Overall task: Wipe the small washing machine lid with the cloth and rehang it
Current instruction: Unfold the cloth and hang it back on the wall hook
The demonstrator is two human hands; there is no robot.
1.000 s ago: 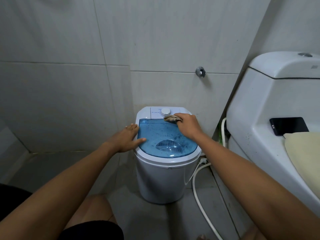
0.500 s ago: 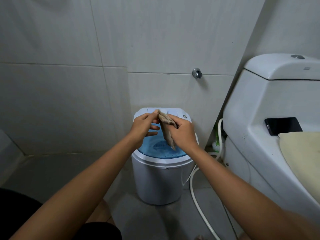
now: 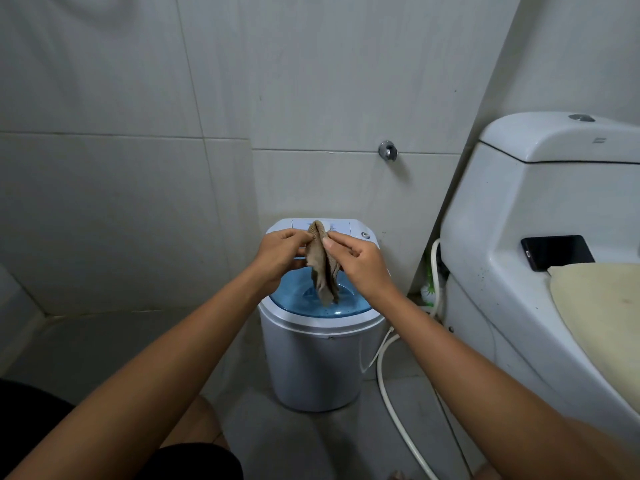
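A small white washing machine (image 3: 311,362) stands on the floor against the tiled wall. Its translucent blue lid (image 3: 349,303) is closed and partly hidden behind my hands. A crumpled brown cloth (image 3: 322,268) hangs in the air above the lid. My left hand (image 3: 280,252) pinches its upper left edge. My right hand (image 3: 356,263) pinches the upper right edge with thumb and fingers. The cloth's lower tip dangles just over the lid's recessed handle.
A white toilet (image 3: 519,216) fills the right side, with a black phone (image 3: 557,252) and a cream towel (image 3: 602,306) on it. A white hose (image 3: 391,403) runs along the floor by the machine. A chrome fitting (image 3: 388,151) sticks out of the wall above.
A second ago my right hand pressed the cloth on the lid's back edge and my left hand rested on the rim. Both hands have lifted off and now hold the cloth up between them.
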